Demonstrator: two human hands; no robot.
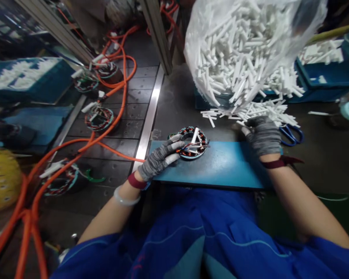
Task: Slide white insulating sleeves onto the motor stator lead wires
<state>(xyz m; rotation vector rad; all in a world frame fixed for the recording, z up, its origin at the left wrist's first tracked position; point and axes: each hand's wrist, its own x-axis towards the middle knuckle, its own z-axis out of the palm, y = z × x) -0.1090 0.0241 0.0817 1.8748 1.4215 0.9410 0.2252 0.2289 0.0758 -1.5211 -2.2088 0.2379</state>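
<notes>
A ring-shaped motor stator point(202, 135) with copper windings lies on the blue mat point(221, 166), a white tube point(194, 135) standing out of its middle. My left hand point(159, 157), in a grey glove with white fingertips, grips the stator's left side and the thin coloured wires there. My right hand point(263, 135), gloved alike, is at the front edge of a loose pile of white tubes point(258, 110). Its thumb and forefinger are drawn together; blur hides what lies between them. Blue-handled scissors point(292, 135) lie just right of that hand.
Behind the mat stands a clear plastic bag point(192, 50) full of white tubes. Blue bins point(331, 85) point(58, 83) stand at right and left. Left of a metal rail point(151, 116), more stators point(100, 118) sit among orange cables point(123, 89). A yellow object point(2, 180) is at far left.
</notes>
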